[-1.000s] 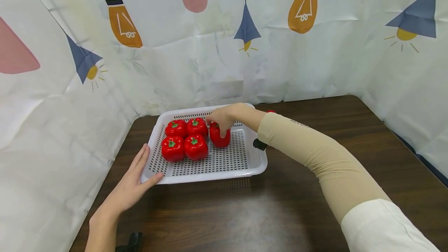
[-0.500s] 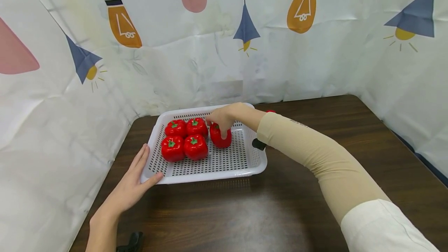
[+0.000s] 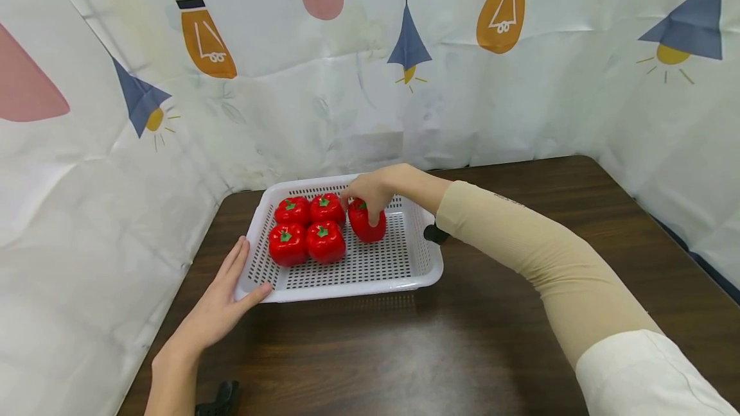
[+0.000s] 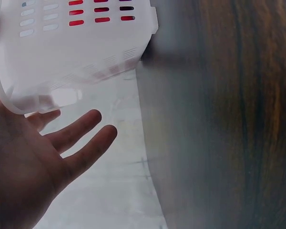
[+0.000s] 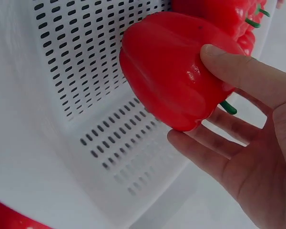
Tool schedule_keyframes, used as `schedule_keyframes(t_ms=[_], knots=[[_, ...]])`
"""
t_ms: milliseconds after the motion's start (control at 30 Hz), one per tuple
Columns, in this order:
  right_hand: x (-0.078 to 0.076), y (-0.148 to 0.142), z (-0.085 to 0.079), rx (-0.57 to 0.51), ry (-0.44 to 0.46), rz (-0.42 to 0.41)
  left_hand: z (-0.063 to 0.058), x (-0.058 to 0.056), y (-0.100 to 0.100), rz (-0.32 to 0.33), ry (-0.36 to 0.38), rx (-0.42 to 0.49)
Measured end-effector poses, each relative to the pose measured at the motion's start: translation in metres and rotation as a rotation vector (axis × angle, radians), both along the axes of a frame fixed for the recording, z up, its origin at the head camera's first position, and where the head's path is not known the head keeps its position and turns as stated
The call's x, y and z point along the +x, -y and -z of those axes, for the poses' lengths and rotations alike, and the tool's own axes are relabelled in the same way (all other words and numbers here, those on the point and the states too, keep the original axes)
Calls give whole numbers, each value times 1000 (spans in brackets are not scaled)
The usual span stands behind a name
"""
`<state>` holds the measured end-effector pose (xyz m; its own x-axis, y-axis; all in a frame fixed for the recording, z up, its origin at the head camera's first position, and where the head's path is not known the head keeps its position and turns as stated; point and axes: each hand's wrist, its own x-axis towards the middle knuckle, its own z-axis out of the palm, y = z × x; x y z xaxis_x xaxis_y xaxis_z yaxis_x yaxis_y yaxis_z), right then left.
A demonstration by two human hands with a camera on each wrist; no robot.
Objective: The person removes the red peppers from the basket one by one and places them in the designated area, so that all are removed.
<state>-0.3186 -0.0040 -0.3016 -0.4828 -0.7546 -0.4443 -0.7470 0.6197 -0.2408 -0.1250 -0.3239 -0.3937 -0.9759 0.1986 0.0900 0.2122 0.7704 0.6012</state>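
A white perforated plastic basket (image 3: 370, 286) sits on the table. Grouped in its left half are several red bell peppers (image 3: 287, 244) with green stems. My right hand (image 3: 374, 190) pinches another red bell pepper (image 5: 167, 67) just right of that group, thumb on one side and fingers on the other. That pepper is tilted in the right wrist view, its green stem facing the palm. At the basket's left end, my left hand (image 3: 216, 307) touches the rim with spread fingers, thumb at the front corner. In the left wrist view its fingers (image 4: 88, 150) look straight beneath the basket's rim.
The dark wood table (image 3: 509, 339) extends in front and to the right. A white curtain (image 3: 277, 121) printed with lamps hangs behind and at the left. A red thing (image 5: 12, 217), mostly cut off, shows outside the basket in the right wrist view.
My right hand and forearm have shifted slightly up and right, with the held pepper tilting a little. A red spot behind the forearm is now covered. The left hand stays at the rim.
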Motion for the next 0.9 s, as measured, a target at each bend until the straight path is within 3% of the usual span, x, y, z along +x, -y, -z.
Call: schedule_keyframes(t_ms=[400,900], knots=[[11,-14,-12,-75,8,-98,-1,0,0,4,8,15],[20,-49,-33,-151,-39,-54,-1,1,0,1,11,25]])
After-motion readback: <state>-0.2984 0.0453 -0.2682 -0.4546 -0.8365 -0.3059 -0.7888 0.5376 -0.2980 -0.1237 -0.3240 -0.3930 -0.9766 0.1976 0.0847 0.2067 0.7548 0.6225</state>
